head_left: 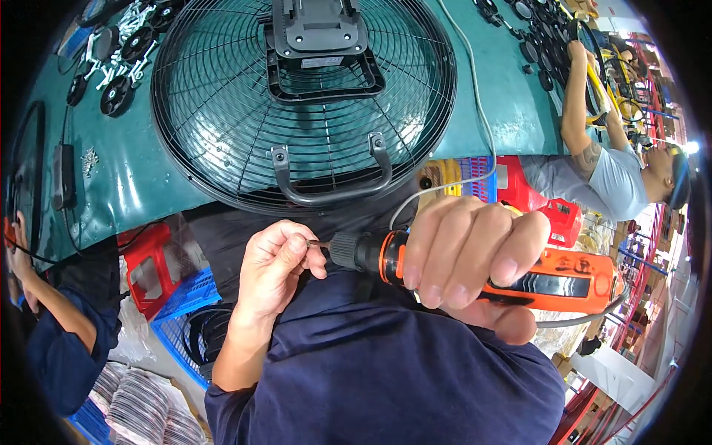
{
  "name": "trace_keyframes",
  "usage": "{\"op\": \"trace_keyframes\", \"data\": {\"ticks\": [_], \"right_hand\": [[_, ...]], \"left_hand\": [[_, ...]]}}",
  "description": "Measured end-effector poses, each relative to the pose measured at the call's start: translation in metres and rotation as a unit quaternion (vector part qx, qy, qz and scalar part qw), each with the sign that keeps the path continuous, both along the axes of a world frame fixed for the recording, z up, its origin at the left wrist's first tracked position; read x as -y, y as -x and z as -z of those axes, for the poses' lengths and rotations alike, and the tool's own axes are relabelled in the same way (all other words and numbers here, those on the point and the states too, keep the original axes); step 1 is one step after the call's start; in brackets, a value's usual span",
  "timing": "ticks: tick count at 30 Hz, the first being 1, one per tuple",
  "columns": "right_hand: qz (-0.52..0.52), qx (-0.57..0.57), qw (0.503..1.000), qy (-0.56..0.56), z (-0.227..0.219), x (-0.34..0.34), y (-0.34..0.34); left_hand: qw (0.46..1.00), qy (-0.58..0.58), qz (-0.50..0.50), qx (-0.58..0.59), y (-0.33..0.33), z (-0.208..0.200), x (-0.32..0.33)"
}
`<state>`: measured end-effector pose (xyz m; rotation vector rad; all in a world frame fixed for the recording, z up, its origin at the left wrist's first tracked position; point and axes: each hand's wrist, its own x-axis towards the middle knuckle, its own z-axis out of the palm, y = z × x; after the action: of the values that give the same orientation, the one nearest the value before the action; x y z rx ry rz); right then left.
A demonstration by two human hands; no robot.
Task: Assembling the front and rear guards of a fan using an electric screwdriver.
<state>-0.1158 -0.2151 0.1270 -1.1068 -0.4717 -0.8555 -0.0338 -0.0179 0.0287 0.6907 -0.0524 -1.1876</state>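
My right hand (475,259) is wrapped round an orange and black electric screwdriver (571,280), held level in front of my body with its nose to the left. At that nose, a thin metal bit (320,243) sticks out of the dark ribbed collar (343,250). My left hand (278,263) pinches the bit's end between thumb and fingers; whether a small screw is also there, I cannot tell. Just beyond both hands lies a large round black fan (311,119) with a wire guard, a curved handle (337,194) and a dark motor housing (319,33).
A grey cable (478,96) crosses the green table (504,111). Black wheels (116,96), bolts and a small screw pile (90,162) lie at the left. A blue crate (178,326) and red stool (148,267) stand below. People work at left and right (615,174).
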Motion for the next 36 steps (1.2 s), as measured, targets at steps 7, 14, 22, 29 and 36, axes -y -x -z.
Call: {"op": "trace_keyframes", "data": {"ticks": [7,14,22,29,36], "right_hand": [[-0.032,-0.02,0.999,-0.006,-0.001,0.005,0.007],[-0.034,-0.017,0.999,-0.004,0.0,0.007,0.003],[-0.027,-0.01,1.0,-0.009,0.002,0.008,0.002],[-0.033,-0.007,0.999,-0.031,0.005,0.008,0.003],[-0.031,-0.053,0.994,0.091,-0.008,0.007,0.007]], "left_hand": [[1.0,-0.009,0.001,-0.013,0.002,0.0,0.001],[1.0,-0.013,-0.004,-0.025,0.005,-0.001,0.004],[1.0,0.005,-0.022,-0.011,0.008,0.001,0.003],[1.0,0.006,-0.006,-0.028,0.008,0.0,0.001],[0.995,-0.058,0.052,-0.064,0.011,0.01,0.013]]}}
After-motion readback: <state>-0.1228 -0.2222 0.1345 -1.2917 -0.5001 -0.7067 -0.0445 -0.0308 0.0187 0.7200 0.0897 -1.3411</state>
